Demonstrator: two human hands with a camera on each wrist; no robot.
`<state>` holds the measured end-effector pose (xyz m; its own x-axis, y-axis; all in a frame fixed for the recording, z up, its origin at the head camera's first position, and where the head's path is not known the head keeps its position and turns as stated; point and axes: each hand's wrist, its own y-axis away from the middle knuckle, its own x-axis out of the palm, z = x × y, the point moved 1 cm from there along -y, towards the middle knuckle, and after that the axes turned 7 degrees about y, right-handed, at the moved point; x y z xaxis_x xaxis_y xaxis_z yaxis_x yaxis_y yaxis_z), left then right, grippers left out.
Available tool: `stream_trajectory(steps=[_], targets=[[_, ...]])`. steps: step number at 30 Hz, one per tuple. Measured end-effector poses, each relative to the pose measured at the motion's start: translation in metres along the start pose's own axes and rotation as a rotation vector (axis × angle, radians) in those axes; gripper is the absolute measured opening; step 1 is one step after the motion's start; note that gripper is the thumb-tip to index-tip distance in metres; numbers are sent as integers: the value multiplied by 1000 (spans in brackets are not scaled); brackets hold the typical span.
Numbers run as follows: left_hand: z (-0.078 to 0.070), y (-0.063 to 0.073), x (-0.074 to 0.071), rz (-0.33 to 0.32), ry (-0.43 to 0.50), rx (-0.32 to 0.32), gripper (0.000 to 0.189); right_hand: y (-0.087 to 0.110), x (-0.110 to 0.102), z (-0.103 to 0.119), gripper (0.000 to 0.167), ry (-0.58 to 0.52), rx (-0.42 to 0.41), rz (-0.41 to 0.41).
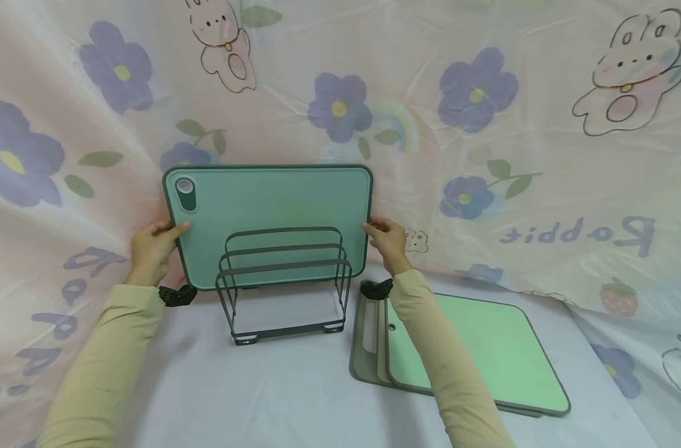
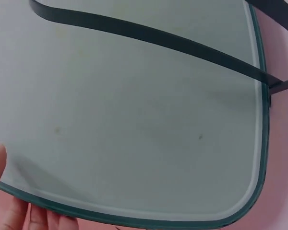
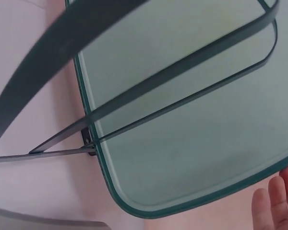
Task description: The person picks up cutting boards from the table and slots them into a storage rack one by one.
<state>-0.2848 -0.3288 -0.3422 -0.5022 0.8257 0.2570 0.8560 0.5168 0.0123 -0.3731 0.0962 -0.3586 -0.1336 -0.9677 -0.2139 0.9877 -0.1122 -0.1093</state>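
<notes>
A teal cutting board with a dark green rim and a slotted hole at its upper left stands lengthwise. Three hoops of a dark metal rack pass in front of it; whether another hoop lies behind is hidden. My left hand pinches the board's left edge, thumb on the near face and fingers behind. At the opposite edge, my right hand holds the board the same way. In the left wrist view, the left fingertips show beneath the rim. The right fingers appear beside the rim in the right wrist view.
To the right, a light green cutting board lies flat on top of other boards, with a grey one sticking out at the left. The white tabletop meets a printed curtain close behind the rack.
</notes>
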Motion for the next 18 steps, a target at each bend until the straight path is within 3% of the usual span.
stream_trajectory(steps=[2, 8, 10, 13, 18], targets=[[-4, 1, -2, -6, 23, 1, 28, 1, -1, 1, 37, -6, -3, 12], [-14, 6, -2, -92, 304, 16, 15, 4, -9, 4, 38, -57, -3, 39], [-17, 8, 0, -93, 349, 23, 16, 5, -12, 5, 37, -75, 0, 42], [-22, 13, 3, -57, 375, 41, 16, 7, -16, 9, 37, -102, 5, 44], [-29, 21, 10, 29, 326, 71, 6, 11, -26, 17, 37, -158, 3, 49]])
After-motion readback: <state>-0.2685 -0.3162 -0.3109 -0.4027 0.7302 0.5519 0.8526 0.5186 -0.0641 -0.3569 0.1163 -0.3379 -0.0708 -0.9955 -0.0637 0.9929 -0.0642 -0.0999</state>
